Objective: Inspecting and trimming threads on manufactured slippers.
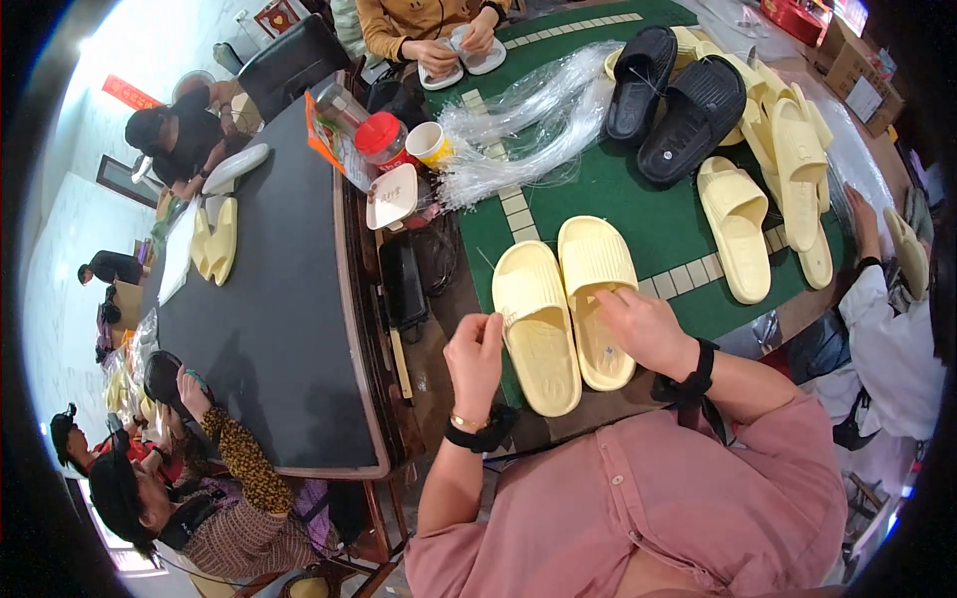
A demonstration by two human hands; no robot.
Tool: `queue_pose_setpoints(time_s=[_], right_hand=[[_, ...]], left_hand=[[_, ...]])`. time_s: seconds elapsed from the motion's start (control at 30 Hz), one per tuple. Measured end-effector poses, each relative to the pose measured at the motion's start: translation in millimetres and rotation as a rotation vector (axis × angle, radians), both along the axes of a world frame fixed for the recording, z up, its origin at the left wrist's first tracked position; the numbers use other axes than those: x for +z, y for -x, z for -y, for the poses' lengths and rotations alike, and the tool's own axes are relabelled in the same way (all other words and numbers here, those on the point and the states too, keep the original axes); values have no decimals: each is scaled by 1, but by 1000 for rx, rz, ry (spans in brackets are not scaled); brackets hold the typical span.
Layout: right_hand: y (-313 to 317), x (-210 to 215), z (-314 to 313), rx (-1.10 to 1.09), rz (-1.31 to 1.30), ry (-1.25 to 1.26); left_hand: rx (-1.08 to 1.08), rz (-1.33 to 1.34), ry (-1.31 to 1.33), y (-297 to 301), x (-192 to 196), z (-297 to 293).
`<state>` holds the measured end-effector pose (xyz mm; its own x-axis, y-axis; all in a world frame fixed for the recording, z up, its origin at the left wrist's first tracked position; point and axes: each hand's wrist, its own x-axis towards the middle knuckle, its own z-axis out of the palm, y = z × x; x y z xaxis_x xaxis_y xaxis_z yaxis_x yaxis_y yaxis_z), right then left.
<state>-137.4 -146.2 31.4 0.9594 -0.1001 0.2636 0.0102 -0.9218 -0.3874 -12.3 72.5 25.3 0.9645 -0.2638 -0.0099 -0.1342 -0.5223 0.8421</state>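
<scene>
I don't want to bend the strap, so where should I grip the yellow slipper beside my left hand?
Probably the heel end, from the near side: that uncovered end points toward you, away from the strap arching over the far half.

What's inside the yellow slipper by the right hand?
Inside the yellow slipper, its inner sole shows toward the heel. The right hand is at the edge of its strap and hides a bit. What's under the strap is covered.
</scene>
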Motion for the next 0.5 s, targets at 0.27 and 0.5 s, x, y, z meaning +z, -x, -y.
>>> queue_pose_setpoints(time_s=[0.27, 0.5], right_hand=[[-6, 11, 30, -63, 216, -198], [-62, -18, 87, -352, 60, -340]], left_hand=[[-103, -250, 2, -63, 3, 13], [-179, -270, -67, -99, -26, 26]])
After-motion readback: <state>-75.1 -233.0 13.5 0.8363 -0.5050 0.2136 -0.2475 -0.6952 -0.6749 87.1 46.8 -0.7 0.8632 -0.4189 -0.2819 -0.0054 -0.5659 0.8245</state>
